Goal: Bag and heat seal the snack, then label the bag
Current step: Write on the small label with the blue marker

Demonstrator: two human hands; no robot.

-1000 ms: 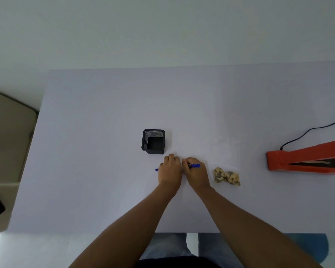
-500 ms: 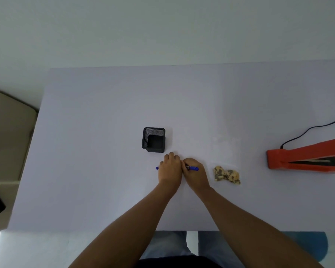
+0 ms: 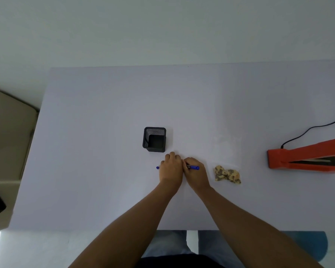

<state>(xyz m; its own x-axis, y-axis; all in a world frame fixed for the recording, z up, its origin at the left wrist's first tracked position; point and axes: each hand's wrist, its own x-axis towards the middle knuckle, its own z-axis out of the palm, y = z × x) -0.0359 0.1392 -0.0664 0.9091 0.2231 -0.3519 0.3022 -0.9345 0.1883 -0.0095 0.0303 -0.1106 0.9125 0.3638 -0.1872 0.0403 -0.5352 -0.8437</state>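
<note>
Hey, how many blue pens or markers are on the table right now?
1. A single blue marker lies crosswise between the left hand and right hand, both gripping it. The black mesh pen cup looks empty, though its near inside wall is hidden.

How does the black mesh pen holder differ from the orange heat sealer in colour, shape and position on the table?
The pen holder is black, while the heat sealer is orange. The pen holder is a small square cup with an open top; the heat sealer is long and low. The pen holder stands near the table's middle, fully in view; the heat sealer lies at the right and runs past the picture's edge. Neither hand touches them.
</note>
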